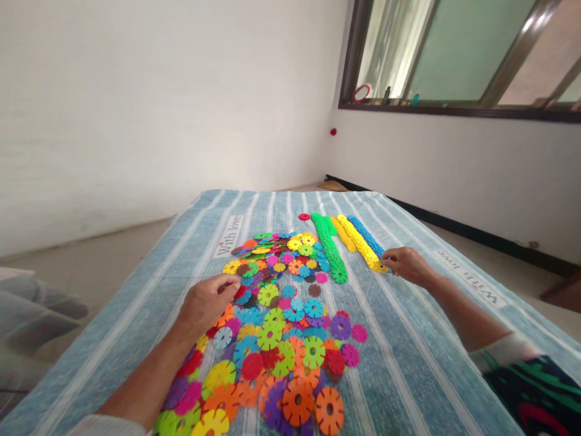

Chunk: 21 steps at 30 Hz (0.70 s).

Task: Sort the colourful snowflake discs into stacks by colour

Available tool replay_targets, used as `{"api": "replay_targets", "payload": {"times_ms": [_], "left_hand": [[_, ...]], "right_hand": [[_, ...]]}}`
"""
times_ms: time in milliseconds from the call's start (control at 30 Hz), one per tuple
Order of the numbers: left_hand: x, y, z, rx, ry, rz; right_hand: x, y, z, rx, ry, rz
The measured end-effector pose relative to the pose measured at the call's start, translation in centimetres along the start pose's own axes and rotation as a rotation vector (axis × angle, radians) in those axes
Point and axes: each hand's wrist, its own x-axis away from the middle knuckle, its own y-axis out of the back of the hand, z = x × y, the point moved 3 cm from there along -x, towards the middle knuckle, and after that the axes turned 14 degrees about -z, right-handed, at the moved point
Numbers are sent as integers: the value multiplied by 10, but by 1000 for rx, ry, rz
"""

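1. Left hand (206,304): fingertips are drawn together, the pile (275,330) spread right of them; whether anything is pinched cannot be told.
2. Right hand (409,265): fingertips are bunched, yellow row (356,240) just left, blue row (363,233) just beyond; any grip cannot be told.
3. Discs (252,367) are best overlapped evenly, neighbouring rows left unnudged.

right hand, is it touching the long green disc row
Apart: head view shows striped cloth and yellow disc row between right hand and long green disc row.
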Motion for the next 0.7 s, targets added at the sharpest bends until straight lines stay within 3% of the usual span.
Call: {"api": "replay_targets", "payload": {"times_ms": [333,700], "left_hand": [[2,1,0,3,-6,-12],[5,1,-4,62,-20,-28]], "right_hand": [[-23,-7,4,90,72,88],[-14,-11,6,134,121,60]]}}
